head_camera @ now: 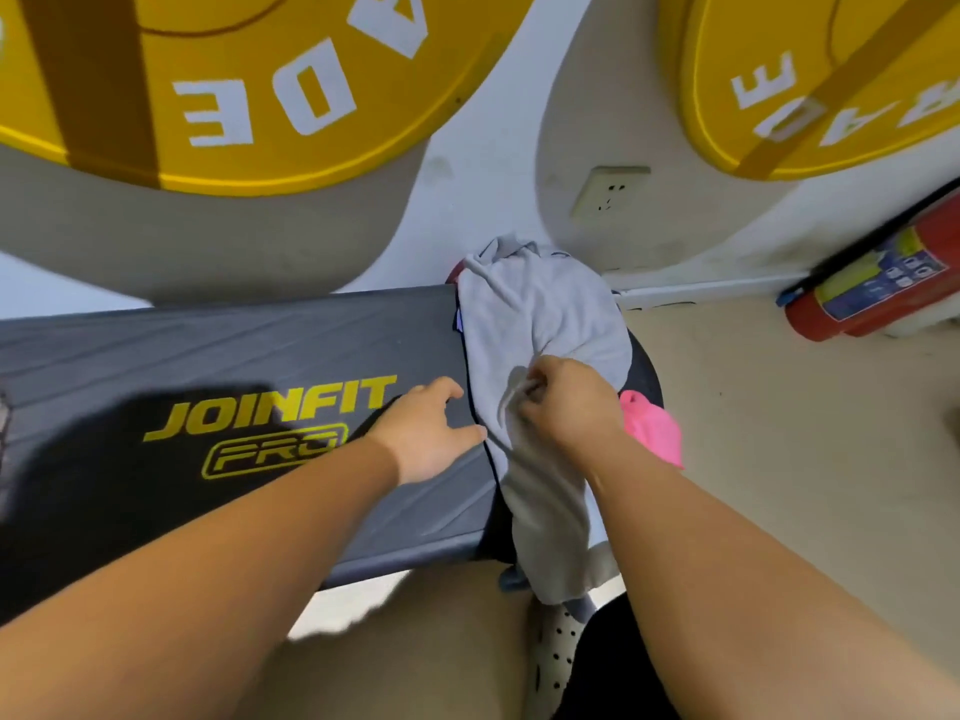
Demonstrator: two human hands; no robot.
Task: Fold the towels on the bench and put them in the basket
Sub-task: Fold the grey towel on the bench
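- Grey towel (540, 324) lies crumpled over the right end of the black padded surface (208, 366), one tail hanging off the near edge toward the floor.
- The right hand (566, 402) sits on the towel's middle, its grip closed, pinching a bunched fold between thumb and fingers.
- The left hand (431, 433) lies flat on the surface just left of the towel's dark edge, its grip open and holding nothing, fingertips near that edge.
- One grey towel shows; one pink cloth (654, 428) peeks out just right of the right wrist, partly hidden.
- A dark rounded rim (647, 376) shows under the towel; whether it is the basket I cannot tell.
- Two yellow plates (249, 85) hang on the wall; one red extinguisher (878, 288) lies on the floor.
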